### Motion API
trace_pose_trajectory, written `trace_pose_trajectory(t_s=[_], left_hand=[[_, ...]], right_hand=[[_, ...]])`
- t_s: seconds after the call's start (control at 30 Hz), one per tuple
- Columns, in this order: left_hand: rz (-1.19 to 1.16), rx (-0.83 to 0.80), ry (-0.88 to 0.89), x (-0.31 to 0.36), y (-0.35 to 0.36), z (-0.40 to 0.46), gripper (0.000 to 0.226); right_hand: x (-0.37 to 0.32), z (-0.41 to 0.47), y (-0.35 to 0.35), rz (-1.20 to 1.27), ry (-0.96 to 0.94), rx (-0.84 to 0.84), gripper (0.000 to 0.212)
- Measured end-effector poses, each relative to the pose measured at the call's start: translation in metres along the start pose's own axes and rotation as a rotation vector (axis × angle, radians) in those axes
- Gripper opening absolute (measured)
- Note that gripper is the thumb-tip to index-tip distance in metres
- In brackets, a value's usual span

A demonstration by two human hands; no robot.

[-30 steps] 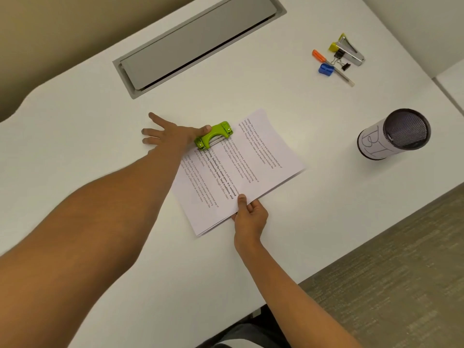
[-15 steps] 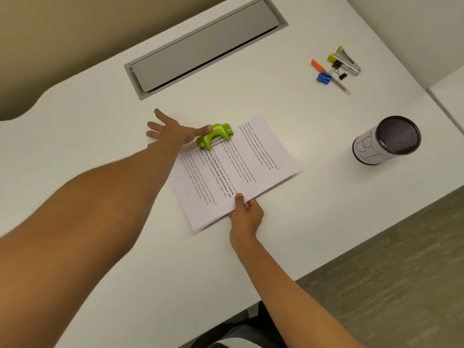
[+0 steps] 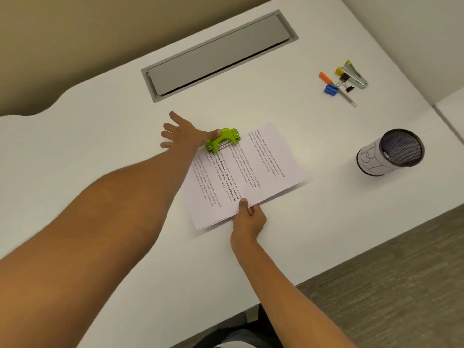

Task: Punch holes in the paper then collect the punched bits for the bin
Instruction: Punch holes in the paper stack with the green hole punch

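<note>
Change: little has shifted since a second ago; both hands keep their places on the punch and the sheets, and only the head view has swung slightly.
Right hand: right hand (image 3: 248,217) sits nearest, at the near long edge of the paper (image 3: 247,172); its grip pinches that edge, thumb on top of the printed page and the other fingers curled beneath.
Paper: a thin stack of printed sheets lying flat on the white desk (image 3: 313,222), about mid-desk; its long axis runs from near left to far right, and the lines of print run across that, from the far left edge toward the near right.
Left arm: the left forearm reaches across from the near left and covers the left corner of the stack.
Left hand: left hand (image 3: 184,134) lies palm down with fingers spread on the desk, beside the punch; the thumb is stretched out and rests on the punch's top, so the grip is splayed and presses rather than clasps.
Hole punch: green hole punch (image 3: 222,141) straddles the far left edge of the paper, its long axis lying along that edge and its mouth facing the near right, into the sheets.
Bin: black mesh cup (image 3: 391,153) with a hand-lettered paper label stands well apart to the right.
Far items: stapler (image 3: 352,75), binder clips, blue sharpener (image 3: 331,90) and orange-capped pen (image 3: 337,89) clustered at far right.
Cable hatch: grey cable hatch (image 3: 218,55) set in the desk, beyond the punch.
</note>
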State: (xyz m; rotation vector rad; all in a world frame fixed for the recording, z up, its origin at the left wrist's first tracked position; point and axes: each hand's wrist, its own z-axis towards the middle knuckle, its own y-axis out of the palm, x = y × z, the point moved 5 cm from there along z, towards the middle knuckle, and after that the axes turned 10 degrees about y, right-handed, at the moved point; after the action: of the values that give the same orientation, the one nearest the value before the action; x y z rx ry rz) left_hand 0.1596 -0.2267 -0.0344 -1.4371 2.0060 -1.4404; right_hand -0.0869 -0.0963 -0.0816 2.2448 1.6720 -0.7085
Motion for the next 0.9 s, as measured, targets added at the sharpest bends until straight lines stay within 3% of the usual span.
trace_pose_trajectory(t_s=[0.2,0.63,0.9], left_hand=[[0.023,0.018,0.002,0.002,0.0,0.002,0.156],[-0.085,0.073,0.053,0.003,0.001,-0.014,0.144],[-0.369,0.373,0.137,-0.019,-0.022,-0.049,0.112]], right_hand=[[0.002,0.002,-0.008,0.007,0.008,-0.02,0.024],[0.0,0.005,-0.029,-0.032,-0.004,-0.094,0.041],[0.0,0.003,-0.051,-0.085,-0.002,-0.137,0.02]])
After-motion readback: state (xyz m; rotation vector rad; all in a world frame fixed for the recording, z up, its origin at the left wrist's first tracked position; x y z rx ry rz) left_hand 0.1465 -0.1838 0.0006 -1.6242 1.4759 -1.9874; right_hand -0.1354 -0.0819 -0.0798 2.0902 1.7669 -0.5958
